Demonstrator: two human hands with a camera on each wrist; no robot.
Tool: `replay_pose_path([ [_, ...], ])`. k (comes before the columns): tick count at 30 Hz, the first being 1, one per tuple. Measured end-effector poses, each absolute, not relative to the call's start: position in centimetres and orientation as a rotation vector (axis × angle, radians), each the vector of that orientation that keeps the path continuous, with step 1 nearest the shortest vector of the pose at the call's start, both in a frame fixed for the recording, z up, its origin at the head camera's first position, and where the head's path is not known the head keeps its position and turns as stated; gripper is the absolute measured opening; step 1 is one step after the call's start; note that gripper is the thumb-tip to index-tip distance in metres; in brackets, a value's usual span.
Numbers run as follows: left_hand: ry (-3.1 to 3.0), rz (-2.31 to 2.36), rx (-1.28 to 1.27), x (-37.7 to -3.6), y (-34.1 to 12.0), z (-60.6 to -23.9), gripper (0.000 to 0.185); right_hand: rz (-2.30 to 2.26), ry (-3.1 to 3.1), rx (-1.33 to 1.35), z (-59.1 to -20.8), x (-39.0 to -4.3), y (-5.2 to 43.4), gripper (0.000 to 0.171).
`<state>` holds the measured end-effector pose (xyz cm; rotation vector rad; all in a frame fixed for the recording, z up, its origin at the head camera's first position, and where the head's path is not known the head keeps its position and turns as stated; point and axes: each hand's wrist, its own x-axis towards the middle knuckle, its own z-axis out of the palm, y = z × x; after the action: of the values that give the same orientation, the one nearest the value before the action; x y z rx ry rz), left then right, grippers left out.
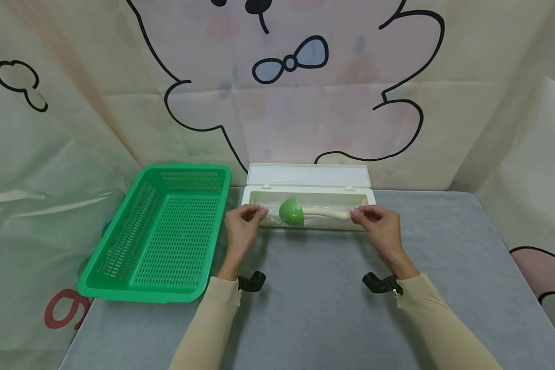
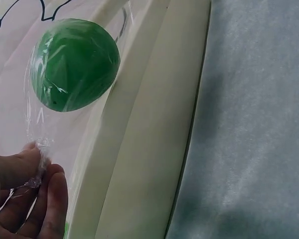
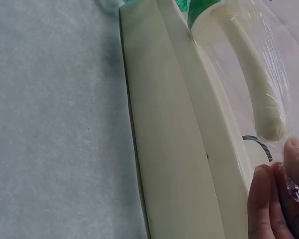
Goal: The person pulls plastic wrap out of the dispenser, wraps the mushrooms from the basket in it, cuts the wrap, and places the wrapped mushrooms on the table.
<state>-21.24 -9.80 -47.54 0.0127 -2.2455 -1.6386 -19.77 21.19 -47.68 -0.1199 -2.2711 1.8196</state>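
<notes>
Both hands are pinching the ends of a clear plastic wrapper point(image 1: 270, 218) around a green-headed, cream-handled ladle point(image 1: 292, 210): left hand point(image 1: 241, 226) by the bowl, right hand point(image 1: 381, 226) past the handle tip. It hangs between them over the open white plastic box point(image 1: 305, 177). Looks light, but the film's probably slippery, so I'd grip the stiff handle.

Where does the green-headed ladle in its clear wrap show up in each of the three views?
Head: the ladle sits centre frame, over the open white box, held between both hands.
Left wrist: only its green bowl shows, upper left, under wrap.
Right wrist: its cream handle runs down the upper right; a sliver of green sits at the top edge.
Shared landmark: the white box's front wall, next to the grey table.
</notes>
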Motion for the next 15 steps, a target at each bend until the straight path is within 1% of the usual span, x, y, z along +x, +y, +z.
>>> replay_pose_path([
  [4, -2.231, -1.637, 0.008, -21.3, -9.8, -47.4, 0.014, 1.836, -2.248, -0.122, -47.5, -19.9, 21.2, 0.024],
  [15, -2.171, -1.689, 0.017, -21.7, -9.5, -45.9, 0.012, 1.895, -2.183, -0.085, -46.0, -20.2, 21.1, 0.027],
])
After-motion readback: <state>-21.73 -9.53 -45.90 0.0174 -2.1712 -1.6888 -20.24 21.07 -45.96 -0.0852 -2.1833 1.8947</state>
